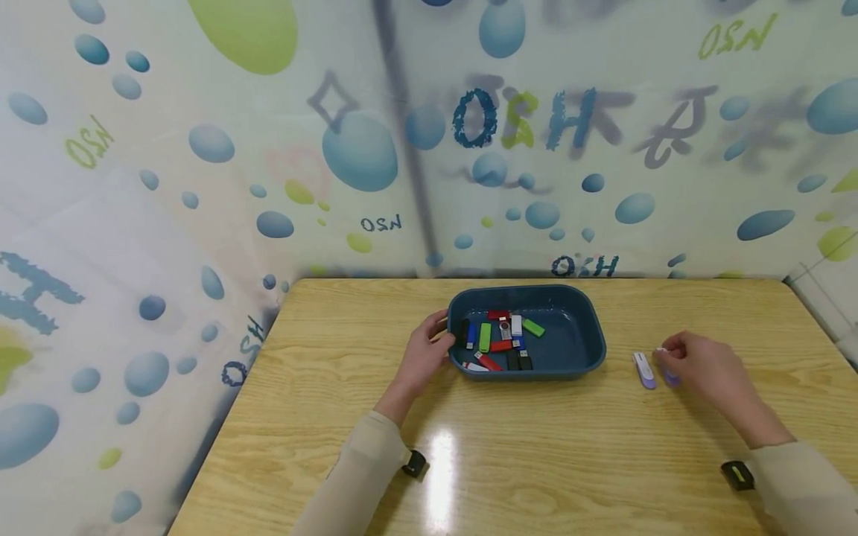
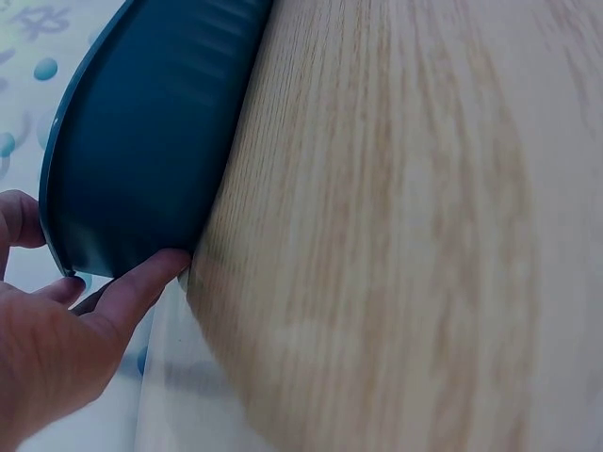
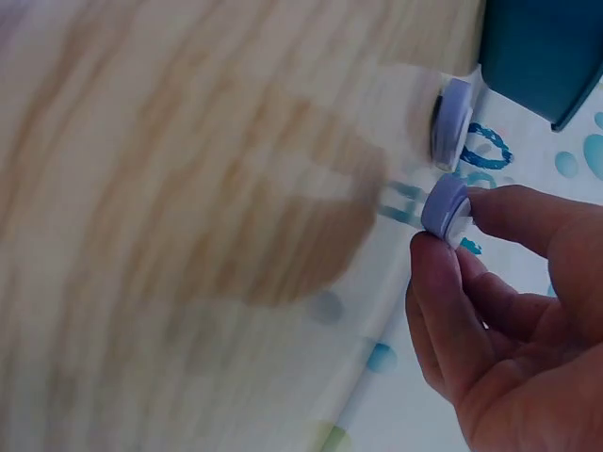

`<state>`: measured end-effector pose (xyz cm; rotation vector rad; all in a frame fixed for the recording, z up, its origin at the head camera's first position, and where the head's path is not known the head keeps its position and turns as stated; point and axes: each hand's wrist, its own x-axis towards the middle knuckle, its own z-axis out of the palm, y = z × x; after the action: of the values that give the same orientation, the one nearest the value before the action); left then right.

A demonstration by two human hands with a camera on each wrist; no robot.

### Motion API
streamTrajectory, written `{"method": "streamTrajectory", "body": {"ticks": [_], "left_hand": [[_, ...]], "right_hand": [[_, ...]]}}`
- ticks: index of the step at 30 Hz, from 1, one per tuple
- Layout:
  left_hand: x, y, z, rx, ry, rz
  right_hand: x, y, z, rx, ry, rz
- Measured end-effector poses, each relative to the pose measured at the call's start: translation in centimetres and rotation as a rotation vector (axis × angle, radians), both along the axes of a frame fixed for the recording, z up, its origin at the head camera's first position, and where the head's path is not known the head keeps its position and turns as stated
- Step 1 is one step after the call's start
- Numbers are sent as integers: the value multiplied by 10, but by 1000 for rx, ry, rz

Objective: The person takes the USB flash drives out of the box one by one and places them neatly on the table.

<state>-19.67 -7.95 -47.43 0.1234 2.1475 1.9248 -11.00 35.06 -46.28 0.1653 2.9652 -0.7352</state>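
Observation:
A dark blue plastic bin [image 1: 570, 335] stands on the table near its back edge, holding several USB sticks [image 1: 485, 337] in green, red, blue, black and white. My left hand [image 1: 422, 353] grips the bin's left end; in the left wrist view its fingers reach around the bin wall. To the right of the bin, my right hand [image 1: 707, 372] pinches a small white-and-purple oblong item [image 3: 446, 207], perhaps a nail clipper, between thumb and finger. A matching white-and-purple item [image 1: 644, 371] lies between that hand and the bin. My hand partly covers the pinched one.
The wood-grain table [image 1: 322, 335] reaches back to a pale curtain [image 1: 429, 208] printed with blue and green drops, which also hangs along the left side. A bright reflection shows on the tabletop between my forearms.

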Motion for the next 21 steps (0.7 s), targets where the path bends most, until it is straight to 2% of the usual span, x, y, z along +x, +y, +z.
{"method": "streamTrajectory", "body": {"ticks": [6, 21], "left_hand": [[2, -1, -1, 9, 11, -2], [2, -1, -2, 7, 8, 4]], "right_hand": [[-1, -2, -1, -1, -48, 11], [-4, -3, -2, 31, -74, 16]]}}
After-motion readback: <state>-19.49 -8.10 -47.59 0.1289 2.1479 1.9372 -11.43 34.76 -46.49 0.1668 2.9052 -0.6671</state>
